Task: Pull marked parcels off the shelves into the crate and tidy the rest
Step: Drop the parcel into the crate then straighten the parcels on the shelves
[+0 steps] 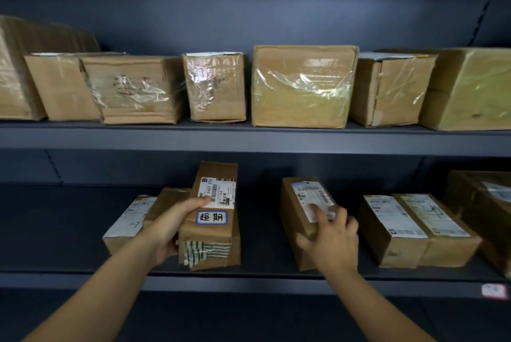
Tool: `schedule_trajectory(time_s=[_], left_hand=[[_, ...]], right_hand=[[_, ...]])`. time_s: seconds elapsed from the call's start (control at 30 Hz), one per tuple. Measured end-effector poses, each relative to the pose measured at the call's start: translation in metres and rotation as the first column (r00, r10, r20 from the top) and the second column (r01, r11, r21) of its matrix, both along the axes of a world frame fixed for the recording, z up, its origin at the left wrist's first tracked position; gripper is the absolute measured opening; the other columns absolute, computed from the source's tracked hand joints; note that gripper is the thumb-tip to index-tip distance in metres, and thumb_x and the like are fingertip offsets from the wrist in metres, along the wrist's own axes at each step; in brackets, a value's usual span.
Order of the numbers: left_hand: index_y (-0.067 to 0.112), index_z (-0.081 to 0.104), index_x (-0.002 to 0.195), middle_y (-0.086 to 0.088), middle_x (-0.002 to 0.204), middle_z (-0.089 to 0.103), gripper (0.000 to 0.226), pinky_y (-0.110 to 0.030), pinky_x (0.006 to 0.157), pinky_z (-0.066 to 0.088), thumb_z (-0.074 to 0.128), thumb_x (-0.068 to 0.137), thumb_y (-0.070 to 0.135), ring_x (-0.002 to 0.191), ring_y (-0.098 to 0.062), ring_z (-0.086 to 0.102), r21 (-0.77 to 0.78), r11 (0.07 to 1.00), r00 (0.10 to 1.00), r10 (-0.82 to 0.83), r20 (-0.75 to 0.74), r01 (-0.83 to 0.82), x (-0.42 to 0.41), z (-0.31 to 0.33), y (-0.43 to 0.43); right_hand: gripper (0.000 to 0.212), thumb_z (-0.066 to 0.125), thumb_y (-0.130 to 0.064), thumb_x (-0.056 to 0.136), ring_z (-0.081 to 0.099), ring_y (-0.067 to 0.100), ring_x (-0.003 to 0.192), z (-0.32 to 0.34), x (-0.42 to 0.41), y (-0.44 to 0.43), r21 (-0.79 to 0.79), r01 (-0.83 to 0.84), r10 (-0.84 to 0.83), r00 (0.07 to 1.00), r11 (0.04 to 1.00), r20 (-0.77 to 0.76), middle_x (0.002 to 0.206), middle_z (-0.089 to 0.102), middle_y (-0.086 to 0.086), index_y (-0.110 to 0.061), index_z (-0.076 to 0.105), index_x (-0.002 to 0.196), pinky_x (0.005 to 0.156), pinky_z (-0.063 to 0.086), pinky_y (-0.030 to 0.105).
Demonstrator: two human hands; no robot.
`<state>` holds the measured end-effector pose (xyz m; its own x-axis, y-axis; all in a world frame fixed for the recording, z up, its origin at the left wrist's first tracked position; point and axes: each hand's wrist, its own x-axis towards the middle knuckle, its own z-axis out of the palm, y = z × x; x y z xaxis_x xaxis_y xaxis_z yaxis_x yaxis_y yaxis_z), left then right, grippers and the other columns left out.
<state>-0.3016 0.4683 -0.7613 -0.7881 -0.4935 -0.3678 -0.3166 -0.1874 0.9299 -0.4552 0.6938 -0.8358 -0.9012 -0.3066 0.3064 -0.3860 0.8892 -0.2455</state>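
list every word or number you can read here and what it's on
"超期": blue-edged white sticker on the tall brown cardboard parcel gripped by the left hand.
"H407 070": white shipping label on the same parcel.
"1-7", handwritten, roughly: white label on the low brown box at left.
Too blurred: the printed label on the slanted brown parcel held by the right hand, the other labels, the shelf-edge tag.

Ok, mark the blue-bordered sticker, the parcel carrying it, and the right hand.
sticker (211, 217), head view, middle of the sticker.
parcel (207, 235), head view, bare cardboard below the sticker.
right hand (333, 242), head view, back of the hand gripping the neighbouring parcel (291, 214).
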Motion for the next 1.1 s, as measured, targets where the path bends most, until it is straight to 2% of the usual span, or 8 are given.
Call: schedule_trajectory(time_s=[0.3,0.43,0.5,0.63,0.7,0.8,0.93,1.1], left_hand=[[0.015,0.064,0.111,-0.014,0.098,0.073,0.043,-0.047,0.087,0.050,0.067,0.076,0.040,0.090,-0.032,0.067,0.062,0.996,0.994,0.076,-0.078,-0.071,0.023,0.004,-0.016],[0.015,0.063,0.115,-0.016,0.103,0.071,0.052,-0.045,0.079,0.052,0.068,0.071,0.042,0.089,-0.033,0.068,0.075,0.993,0.991,0.096,-0.089,-0.089,0.042,0.009,-0.038],[0.014,0.063,0.116,-0.017,0.103,0.071,0.053,-0.047,0.082,0.051,0.068,0.071,0.041,0.088,-0.034,0.068,0.073,0.991,0.989,0.117,-0.095,-0.110,0.052,0.009,-0.048],[0.016,0.064,0.112,-0.015,0.099,0.072,0.045,-0.042,0.075,0.053,0.064,0.073,0.040,0.078,-0.030,0.069,0.052,0.988,0.981,0.153,-0.118,-0.148,0.070,0.006,-0.060],[0.017,0.064,0.112,-0.015,0.097,0.073,0.043,-0.040,0.072,0.053,0.063,0.075,0.038,0.074,-0.028,0.070,0.047,0.985,0.976,0.173,-0.131,-0.168,0.078,0.003,-0.065],[0.018,0.062,0.116,-0.015,0.100,0.072,0.050,-0.044,0.079,0.052,0.064,0.071,0.039,0.082,-0.031,0.068,0.041,0.982,0.973,0.190,-0.128,-0.186,0.086,-0.003,-0.072],[0.019,0.060,0.118,-0.014,0.101,0.072,0.050,-0.042,0.076,0.052,0.065,0.072,0.038,0.082,-0.029,0.070,0.033,0.981,0.972,0.192,-0.138,-0.189,0.091,-0.008,-0.076],[0.021,0.060,0.117,-0.012,0.099,0.073,0.049,-0.040,0.073,0.052,0.065,0.072,0.039,0.080,-0.027,0.070,0.019,0.981,0.971,0.192,-0.143,-0.191,0.090,-0.011,-0.070]], right_hand=[[0.078,0.048,-0.063,0.083,0.014,0.042,0.136,0.011,-0.013,0.026,0.184,0.162,-0.159,0.987,0.970,-0.035,0.148,0.018,0.016,-0.028,0.020,0.147,0.112,0.017,0.056],[0.074,0.076,-0.049,0.065,0.038,0.045,0.127,0.020,0.021,-0.028,0.112,-0.171,0.189,0.964,0.979,-0.185,0.133,0.048,0.019,-0.018,0.054,0.128,0.099,0.037,0.063],[0.073,0.077,-0.049,0.062,0.045,0.042,0.124,0.022,0.045,-0.059,0.101,-0.318,0.332,0.923,0.943,-0.195,0.130,0.050,0.015,-0.020,0.056,0.125,0.097,0.040,0.061],[0.076,0.056,-0.052,0.083,0.005,0.035,0.143,0.018,0.081,-0.113,0.109,-0.498,0.501,0.866,0.860,0.006,0.153,0.014,0.006,-0.029,0.023,0.147,0.115,0.007,0.057],[0.077,0.052,-0.059,0.083,-0.001,0.035,0.142,0.015,0.090,-0.133,0.169,-0.509,0.493,0.860,0.844,0.131,0.153,0.011,0.005,-0.028,0.021,0.147,0.114,0.003,0.058],[0.084,0.049,-0.074,0.076,0.009,0.040,0.139,0.007,0.092,-0.153,0.131,-0.414,0.361,0.882,0.901,0.304,0.146,0.021,0.007,-0.025,0.028,0.140,0.109,0.014,0.063],[0.081,0.056,-0.071,0.071,0.030,0.035,0.124,0.002,0.088,-0.162,0.040,-0.280,0.260,0.927,0.959,0.270,0.132,0.027,0.005,-0.020,0.031,0.130,0.096,0.038,0.052],[0.076,0.063,-0.062,0.069,0.032,0.033,0.122,0.000,0.067,-0.148,-0.153,-0.234,0.274,0.896,0.960,0.351,0.129,0.027,0.002,-0.019,0.034,0.126,0.096,0.040,0.045]])
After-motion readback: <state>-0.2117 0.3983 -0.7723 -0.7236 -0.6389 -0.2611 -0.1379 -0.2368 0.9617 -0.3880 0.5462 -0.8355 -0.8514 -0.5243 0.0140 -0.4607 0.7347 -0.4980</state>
